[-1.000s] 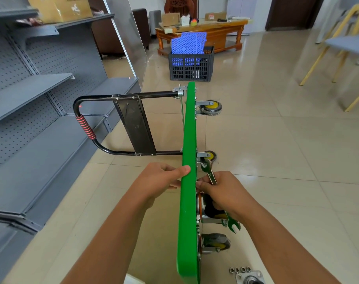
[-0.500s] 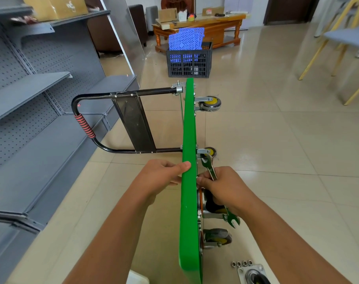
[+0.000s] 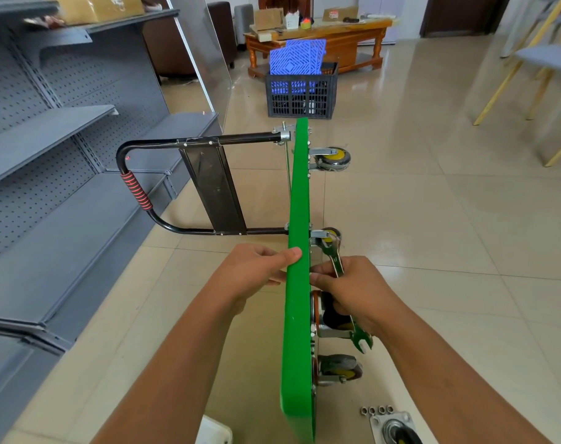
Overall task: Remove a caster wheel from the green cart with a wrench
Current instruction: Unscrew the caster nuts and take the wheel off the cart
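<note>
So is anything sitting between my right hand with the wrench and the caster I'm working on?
Nothing visible blocks it. The right hand grips the wrench right beside the caster wheel on the underside of the green cart. The wrench's upper end reaches up toward the next caster; whether it sits on a nut cannot be told.

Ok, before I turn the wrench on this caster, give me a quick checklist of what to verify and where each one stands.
1. Green cart steadied on its edge: ok, the left hand grips the deck.
2. Wrench in hand: ok, the right hand holds its shaft.
3. Wrench head seated on a nut: cannot tell, the head sits by the caster plate, the nut is hidden.
4. Removed hardware kept together: ok, four nuts lie beside the detached caster on the floor.
5. Fingers clear of the near caster: not ok, right-hand fingers are against it.
</note>
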Demonstrator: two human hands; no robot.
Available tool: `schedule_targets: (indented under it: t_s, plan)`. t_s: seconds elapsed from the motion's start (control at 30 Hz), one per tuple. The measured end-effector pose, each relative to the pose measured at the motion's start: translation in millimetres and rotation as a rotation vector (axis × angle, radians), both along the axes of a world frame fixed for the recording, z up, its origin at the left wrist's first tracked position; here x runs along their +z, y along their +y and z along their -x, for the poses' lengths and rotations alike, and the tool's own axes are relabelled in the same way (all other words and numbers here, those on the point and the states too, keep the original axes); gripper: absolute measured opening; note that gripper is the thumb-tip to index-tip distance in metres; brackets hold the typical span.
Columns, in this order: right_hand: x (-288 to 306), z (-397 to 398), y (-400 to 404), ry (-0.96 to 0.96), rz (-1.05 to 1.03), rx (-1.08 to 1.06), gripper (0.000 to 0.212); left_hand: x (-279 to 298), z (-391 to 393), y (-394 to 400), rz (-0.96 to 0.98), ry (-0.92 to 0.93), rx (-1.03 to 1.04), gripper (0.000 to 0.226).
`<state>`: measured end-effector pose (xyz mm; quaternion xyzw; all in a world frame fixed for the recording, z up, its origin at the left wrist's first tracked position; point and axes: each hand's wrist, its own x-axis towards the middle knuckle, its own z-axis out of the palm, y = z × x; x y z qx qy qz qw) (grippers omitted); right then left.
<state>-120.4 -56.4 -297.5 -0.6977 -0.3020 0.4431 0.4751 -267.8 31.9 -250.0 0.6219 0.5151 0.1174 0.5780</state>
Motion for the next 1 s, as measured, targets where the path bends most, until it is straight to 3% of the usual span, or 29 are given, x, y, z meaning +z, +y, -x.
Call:
schedule_targets:
  t_s: [0.13, 0.27, 0.43, 0.67, 1.0]
  plan:
    - [-0.6, -0.6, -1.3, 0.031, 0.01, 0.004, 0.02, -2.2, -1.0, 1.7, 0.001, 0.006, -0.004, 0.044]
    - [2.7, -2.9, -4.8, -0.001, -0.006, 0.028, 0.009, -4.6, -1.1, 3.8, 0.019, 0.008, -0.009, 0.042]
    - [4.4, -2.2, -5.3, -0.122, -0.041, 0.044, 0.005, -6.4, 1.9, 6.8, 0.074, 0.006, -0.002, 0.049]
    - [1.2, -0.8, -3.2, -0.212, -0.048, 0.094, 0.016, -12.0, 5.1, 13.7, 0.099, 0.02, -0.025, 0.05]
    - [1.5, -1.4, -3.4, -0.173, 0.012, 0.082, 0.02, -14.3, 5.1, 10.4, 0.064, -0.002, 0.017, 0.049]
